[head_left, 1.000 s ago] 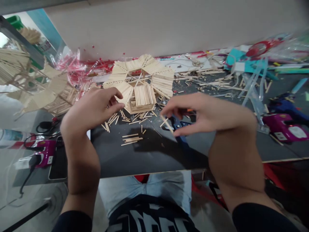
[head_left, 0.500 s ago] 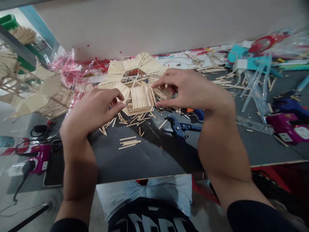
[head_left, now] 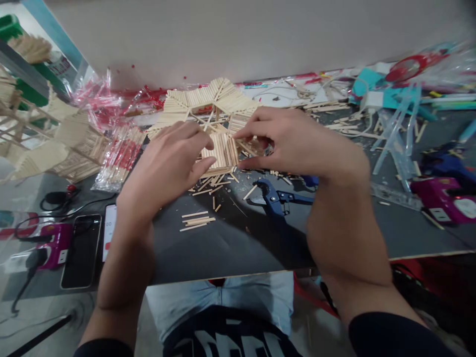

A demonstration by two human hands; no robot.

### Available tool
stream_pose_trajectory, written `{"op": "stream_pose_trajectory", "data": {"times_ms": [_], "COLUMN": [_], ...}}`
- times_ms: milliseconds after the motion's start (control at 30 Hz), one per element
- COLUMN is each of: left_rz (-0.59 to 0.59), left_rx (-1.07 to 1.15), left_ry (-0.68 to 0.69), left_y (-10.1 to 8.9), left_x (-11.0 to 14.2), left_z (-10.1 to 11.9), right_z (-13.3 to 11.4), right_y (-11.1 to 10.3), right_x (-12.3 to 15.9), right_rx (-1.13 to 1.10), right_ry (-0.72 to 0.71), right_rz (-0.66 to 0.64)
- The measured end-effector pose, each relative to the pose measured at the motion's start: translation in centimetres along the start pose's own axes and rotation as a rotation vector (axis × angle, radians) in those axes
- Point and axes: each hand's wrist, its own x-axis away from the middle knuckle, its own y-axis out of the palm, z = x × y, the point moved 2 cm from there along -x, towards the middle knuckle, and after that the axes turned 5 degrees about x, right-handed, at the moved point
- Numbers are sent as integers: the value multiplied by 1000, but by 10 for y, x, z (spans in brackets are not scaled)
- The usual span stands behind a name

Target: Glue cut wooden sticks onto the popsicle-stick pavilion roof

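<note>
A model built of pale wooden sticks [head_left: 201,97] stands at the back of the dark tabletop, with star-like sloping panels. At its front is a small panel of sticks [head_left: 220,151] laid side by side. My right hand [head_left: 277,139] is at this panel's right edge, holding a thin wooden stick [head_left: 234,151] by its ends between thumb and index finger. Over the panel's left part my left hand [head_left: 174,158] hovers, thumb and index finger apart, with nothing visible between them. It hides the model's lower left side.
Loose short sticks [head_left: 197,221] lie in front. A blue-handled cutter [head_left: 274,198] rests near my right forearm. Bagged red-tipped sticks [head_left: 121,158], a phone [head_left: 82,252] and another stick model [head_left: 55,136] are on the left; clear plastic strips [head_left: 397,134] and a magenta power block [head_left: 442,198] on the right.
My left hand has moved right, over the panel's left part. My right hand stays at the right edge, with the stick now closer to the panel. The view has shifted slightly.
</note>
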Motion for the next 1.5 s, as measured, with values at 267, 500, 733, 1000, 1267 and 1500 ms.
{"op": "stream_pose_trajectory", "data": {"times_ms": [267,500,733,1000,1267,1500], "left_rz": [27,41,49,44,45,43], "left_rx": [17,27,42,70,46,-23], "left_ry": [101,122,130,154,150,128], "left_y": [27,39,41,42,42,41], "left_x": [-14,-19,-23,-23,-23,-22], "left_z": [6,3,1,-3,-1,3], "right_z": [-6,-8,-7,-8,-12,-18], "right_y": [1,1,3,2,4,5], "right_x": [3,7,8,10,11,13], "right_rx": [3,21,38,74,82,104], "right_ry": [-39,-46,-39,-70,-23,-8], "right_rz": [-4,-3,-30,-17,-27,3]}}
